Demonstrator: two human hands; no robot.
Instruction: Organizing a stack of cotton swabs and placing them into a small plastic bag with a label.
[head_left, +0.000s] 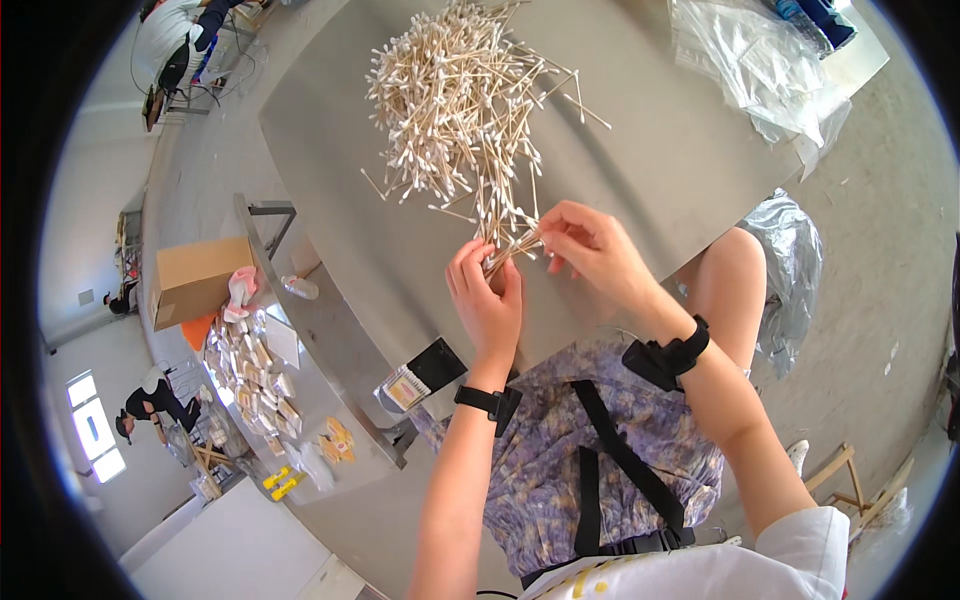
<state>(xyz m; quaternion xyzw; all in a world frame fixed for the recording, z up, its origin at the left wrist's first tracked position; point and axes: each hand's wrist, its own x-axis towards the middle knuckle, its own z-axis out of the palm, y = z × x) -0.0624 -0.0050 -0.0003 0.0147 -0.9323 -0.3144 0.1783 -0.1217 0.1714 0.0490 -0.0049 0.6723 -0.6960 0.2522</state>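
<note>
A large loose heap of cotton swabs (450,90) with white tips and pale sticks lies on the grey table (660,150). A narrower trail of swabs runs from the heap toward me. At its near end my left hand (485,295) curls its thumb and fingers around a small bunch of swabs. Just right of it, my right hand (590,250) pinches at swab ends beside the same bunch. Which swabs sit between the right fingertips is too small to make out. Black bands with small boxes circle both wrists.
Clear plastic bags (745,65) lie at the table's far right. Close to my left forearm is a black and white packet (420,375). A second table at left carries a cardboard box (205,275) and many small packages (250,375). Other people sit farther off at left.
</note>
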